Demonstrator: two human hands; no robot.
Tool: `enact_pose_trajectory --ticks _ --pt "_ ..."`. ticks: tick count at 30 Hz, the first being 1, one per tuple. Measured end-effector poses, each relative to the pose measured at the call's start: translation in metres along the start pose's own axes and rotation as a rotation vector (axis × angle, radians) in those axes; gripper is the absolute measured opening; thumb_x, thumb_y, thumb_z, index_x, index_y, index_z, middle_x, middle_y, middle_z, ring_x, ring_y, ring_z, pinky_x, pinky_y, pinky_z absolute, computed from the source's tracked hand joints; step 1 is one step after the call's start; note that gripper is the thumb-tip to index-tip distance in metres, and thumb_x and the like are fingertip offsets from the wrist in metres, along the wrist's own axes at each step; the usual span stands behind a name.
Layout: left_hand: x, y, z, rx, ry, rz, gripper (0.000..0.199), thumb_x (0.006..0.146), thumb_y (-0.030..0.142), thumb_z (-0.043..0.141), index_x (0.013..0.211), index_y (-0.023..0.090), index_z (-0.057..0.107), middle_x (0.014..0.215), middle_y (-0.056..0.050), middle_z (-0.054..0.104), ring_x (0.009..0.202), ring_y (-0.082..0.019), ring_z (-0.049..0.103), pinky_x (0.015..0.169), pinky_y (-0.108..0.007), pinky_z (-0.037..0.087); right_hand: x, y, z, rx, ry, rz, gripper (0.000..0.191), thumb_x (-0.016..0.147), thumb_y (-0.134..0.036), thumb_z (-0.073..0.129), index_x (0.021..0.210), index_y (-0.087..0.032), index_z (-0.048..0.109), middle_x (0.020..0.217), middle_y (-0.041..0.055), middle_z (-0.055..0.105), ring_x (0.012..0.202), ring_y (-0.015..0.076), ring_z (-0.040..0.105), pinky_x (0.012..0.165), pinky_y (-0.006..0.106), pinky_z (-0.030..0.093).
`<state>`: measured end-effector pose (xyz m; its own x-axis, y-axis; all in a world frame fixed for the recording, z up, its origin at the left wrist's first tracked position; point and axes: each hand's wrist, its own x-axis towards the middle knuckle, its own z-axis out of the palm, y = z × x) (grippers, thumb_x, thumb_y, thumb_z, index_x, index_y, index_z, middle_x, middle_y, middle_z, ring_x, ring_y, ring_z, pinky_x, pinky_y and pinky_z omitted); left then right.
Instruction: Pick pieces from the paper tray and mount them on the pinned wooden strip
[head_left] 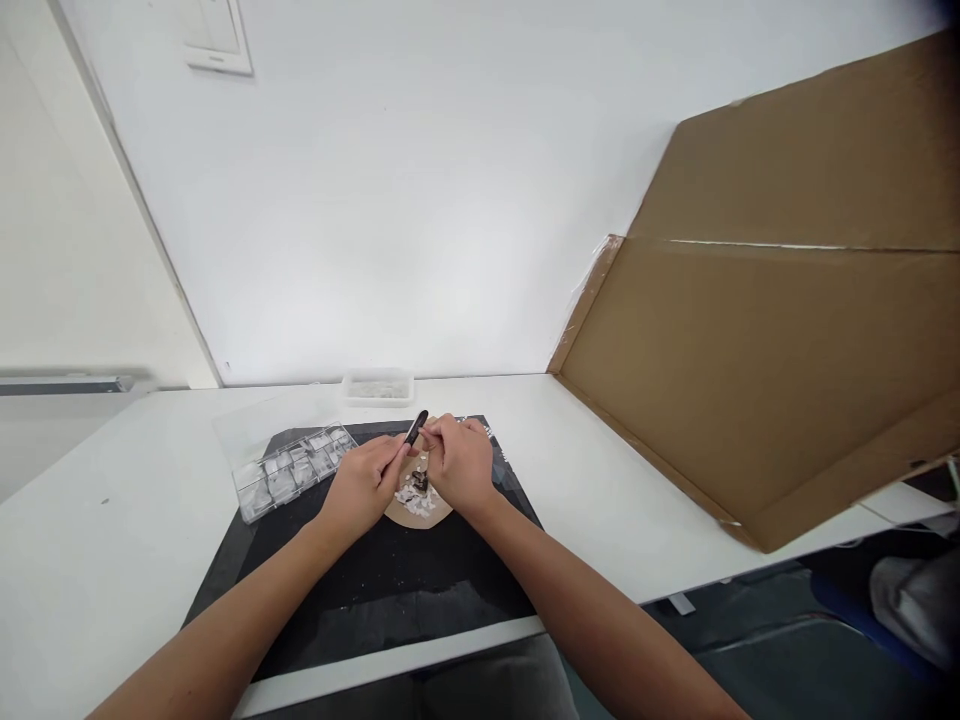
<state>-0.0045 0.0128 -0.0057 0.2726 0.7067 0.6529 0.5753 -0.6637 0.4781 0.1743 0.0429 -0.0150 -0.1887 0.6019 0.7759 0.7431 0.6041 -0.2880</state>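
My left hand (365,478) is closed on a small, slim black tool (415,428) with a rounded end that points up and away. Close beside it, my right hand (460,462) has its fingers pinched together near the tool; whatever they hold is too small and hidden to make out. Below both hands lies a round tan board (411,519), partly covered by them. White flakes (415,499) are scattered on it, along with a small dark piece (421,481) whose kind I cannot tell.
A black mat (352,575) lies under the board on the white table (135,530). Left of my hands sits an open clear compartment box (289,470) with white packets. A small translucent tray (378,388) stands by the wall. Large cardboard (780,350) leans at the right.
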Motion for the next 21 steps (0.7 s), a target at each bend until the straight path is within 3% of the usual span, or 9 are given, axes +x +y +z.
enact_pose_trajectory --ticks 5,10,16,21 --pt "0.0012 -0.0006 -0.0030 0.032 0.002 0.006 0.036 0.108 0.028 0.046 0.089 0.018 0.074 0.069 -0.003 0.068 0.064 -0.016 0.065 0.064 -0.026 0.048 -0.0021 -0.0049 0.0075 -0.031 -0.044 -0.075 0.019 0.103 -0.025 0.049 0.085 -0.022 0.055 0.078 0.0036 0.075 0.070 0.0196 0.067 0.079 0.034 0.039" --pt "0.0021 0.0006 -0.0025 0.035 0.004 0.011 0.033 0.109 0.028 0.046 0.098 0.018 0.075 0.071 -0.003 0.069 0.067 -0.016 0.067 0.067 -0.027 0.050 0.0007 -0.0007 0.0045 -0.070 0.001 -0.019 0.019 0.106 -0.023 0.045 0.091 -0.021 0.056 0.085 0.0046 0.077 0.069 0.0196 0.066 0.080 0.035 0.037" --pt "0.0037 -0.0027 -0.0005 0.030 -0.005 0.013 0.038 0.108 0.029 0.046 0.083 0.018 0.072 0.072 -0.003 0.071 0.068 -0.016 0.068 0.065 -0.026 0.049 0.0027 -0.0002 0.0047 -0.056 -0.068 -0.082 0.018 0.102 -0.023 0.050 0.084 -0.023 0.054 0.078 0.0028 0.075 0.070 0.0202 0.066 0.080 0.035 0.037" --pt "0.0044 -0.0033 -0.0011 0.018 0.015 -0.005 0.035 0.109 0.028 0.045 0.093 0.018 0.075 0.077 -0.003 0.074 0.072 -0.016 0.070 0.068 -0.026 0.051 0.0073 -0.0014 0.0029 -0.066 -0.051 -0.038 0.018 0.103 -0.019 0.048 0.087 -0.022 0.054 0.078 0.0017 0.076 0.064 0.0181 0.063 0.081 0.035 0.037"
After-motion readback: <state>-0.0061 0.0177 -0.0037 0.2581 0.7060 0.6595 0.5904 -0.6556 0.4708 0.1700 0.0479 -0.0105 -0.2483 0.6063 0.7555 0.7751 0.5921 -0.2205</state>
